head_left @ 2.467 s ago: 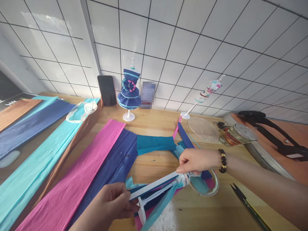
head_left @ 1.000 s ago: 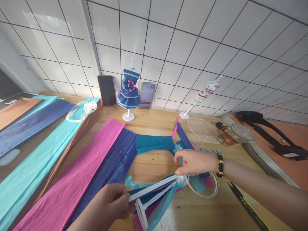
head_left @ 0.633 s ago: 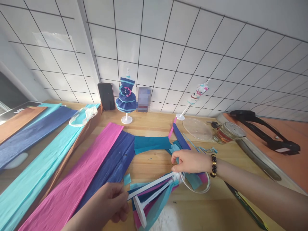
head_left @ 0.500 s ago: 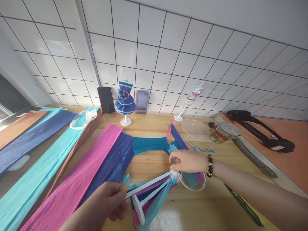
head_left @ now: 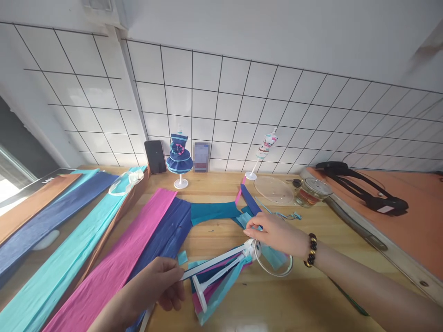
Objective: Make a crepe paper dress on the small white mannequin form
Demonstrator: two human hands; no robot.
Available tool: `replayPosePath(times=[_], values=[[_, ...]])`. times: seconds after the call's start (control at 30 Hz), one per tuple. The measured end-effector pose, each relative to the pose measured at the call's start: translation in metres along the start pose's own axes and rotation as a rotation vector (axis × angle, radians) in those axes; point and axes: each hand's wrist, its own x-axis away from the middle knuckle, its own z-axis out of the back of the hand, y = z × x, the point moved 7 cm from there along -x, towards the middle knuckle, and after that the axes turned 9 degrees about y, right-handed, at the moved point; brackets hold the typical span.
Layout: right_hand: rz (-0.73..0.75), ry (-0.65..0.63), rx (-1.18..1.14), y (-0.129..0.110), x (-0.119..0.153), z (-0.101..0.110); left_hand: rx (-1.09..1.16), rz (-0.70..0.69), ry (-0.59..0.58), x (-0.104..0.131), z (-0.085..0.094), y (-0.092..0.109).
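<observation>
My left hand is closed, pinching the end of a white tape strip. The strip stretches right toward a tape roll, whose pale ring sits below my right hand. My right hand has its thumb and fingertips drawn together just above the roll; whatever they hold is hidden. Below the strip, a small white dress-form stand lies on its side, with teal, pink and navy crepe paper around it. A black and gold bead bracelet circles my right wrist.
Wide crepe paper strips cover the left side. At the back stand a phone, a navy-dressed mannequin and a tilted floral-dressed mannequin. A glass jar and a clear round lid lie right, near a black strap-like device.
The view has tilted up, showing more wall. My right hand's fingertips have lifted slightly from the strip near the roll. My left hand still pinches the strip's end.
</observation>
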Motion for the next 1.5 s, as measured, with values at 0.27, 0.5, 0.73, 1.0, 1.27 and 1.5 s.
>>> replayPosePath(times=[0.27,0.5,0.73,1.0,1.27,1.5], values=[[-0.002,0.148,0.035,0.015,0.019,-0.004,0.188,-0.014,0.015,0.005,-0.001,0.010],[0.232,0.510,0.124,-0.006,0.053,0.001,0.208,-0.032,0.026,0.008,-0.002,0.014],[0.569,0.558,0.321,-0.072,0.054,-0.038,0.252,-0.047,0.003,0.005,-0.001,0.009],[0.647,0.587,0.365,-0.081,0.046,-0.050,0.273,-0.033,0.038,0.006,0.001,0.009],[0.662,0.603,0.318,-0.084,0.048,-0.054,0.278,-0.058,0.040,0.007,0.000,0.010],[0.730,0.568,0.277,-0.117,0.047,-0.060,0.297,-0.059,0.044,0.006,-0.001,0.010]])
